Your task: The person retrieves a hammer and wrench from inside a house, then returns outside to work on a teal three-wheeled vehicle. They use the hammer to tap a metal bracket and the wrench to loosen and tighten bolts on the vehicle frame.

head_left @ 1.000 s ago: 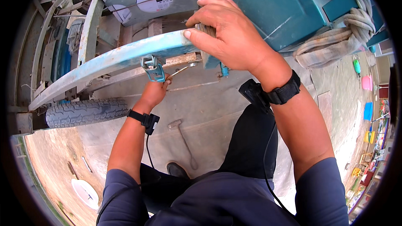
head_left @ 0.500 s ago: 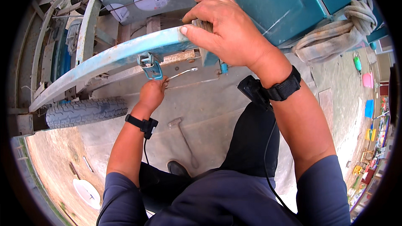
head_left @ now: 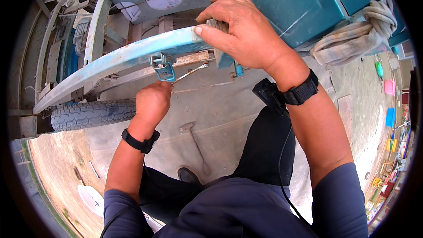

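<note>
My left hand (head_left: pixel 153 100) is closed round the near end of a slim metal wrench (head_left: pixel 189 74). The wrench's other end points up and right, below the light-blue curved metal frame (head_left: pixel 132 49). Just above that hand, a blue metal bracket with a bolt (head_left: pixel 162 68) hangs from the frame's underside. My right hand (head_left: pixel 244 33) grips the frame near its right corner, thumb on the near edge and fingers over the top; part of its grip is hidden. A black strap goes round each wrist.
Behind the frame lies a grey battery-like box (head_left: pixel 163 2). A teal metal box (head_left: pixel 286 9) stands at the right, with a bundled cloth or rope (head_left: pixel 352 39) hanging beside it. A black tyre (head_left: pixel 94 115) sits at the left. A hammer (head_left: pixel 196 145) lies on the floor near my foot.
My left forearm has swung outward and the hand has turned a little, tilting the wrench more steeply upward. My right hand keeps its hold on the frame.
</note>
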Demonstrator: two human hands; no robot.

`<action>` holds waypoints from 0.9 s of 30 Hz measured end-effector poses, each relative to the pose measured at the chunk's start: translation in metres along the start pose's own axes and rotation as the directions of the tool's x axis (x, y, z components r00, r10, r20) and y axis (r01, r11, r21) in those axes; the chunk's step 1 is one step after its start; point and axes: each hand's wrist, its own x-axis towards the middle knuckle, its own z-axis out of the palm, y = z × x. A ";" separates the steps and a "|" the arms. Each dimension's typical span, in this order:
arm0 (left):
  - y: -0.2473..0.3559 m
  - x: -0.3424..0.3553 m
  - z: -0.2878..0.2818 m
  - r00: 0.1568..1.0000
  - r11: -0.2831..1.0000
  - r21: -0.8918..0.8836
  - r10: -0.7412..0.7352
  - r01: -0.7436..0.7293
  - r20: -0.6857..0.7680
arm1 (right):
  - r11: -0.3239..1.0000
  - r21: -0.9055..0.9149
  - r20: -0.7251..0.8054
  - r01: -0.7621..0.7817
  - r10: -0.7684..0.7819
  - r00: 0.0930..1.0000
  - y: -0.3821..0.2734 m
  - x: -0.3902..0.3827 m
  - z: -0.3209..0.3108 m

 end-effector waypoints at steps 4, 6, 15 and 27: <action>0.007 0.003 -0.012 1.000 0.998 0.068 -0.001 0.001 -0.008 | 1.000 -0.003 0.004 -0.005 0.005 1.000 0.001 -0.002 0.000; 0.005 0.004 -0.015 0.999 0.997 0.082 0.016 -0.013 -0.034 | 1.000 0.004 0.017 -0.004 0.004 1.000 0.001 -0.001 -0.001; -0.011 0.018 -0.019 0.994 0.999 -0.007 0.032 -0.033 -0.108 | 1.000 0.006 0.000 -0.002 0.002 1.000 0.000 -0.001 -0.001; -0.010 0.029 -0.026 0.991 0.997 0.041 0.075 -0.071 -0.110 | 0.999 0.025 0.006 -0.025 0.025 1.000 0.000 -0.002 -0.003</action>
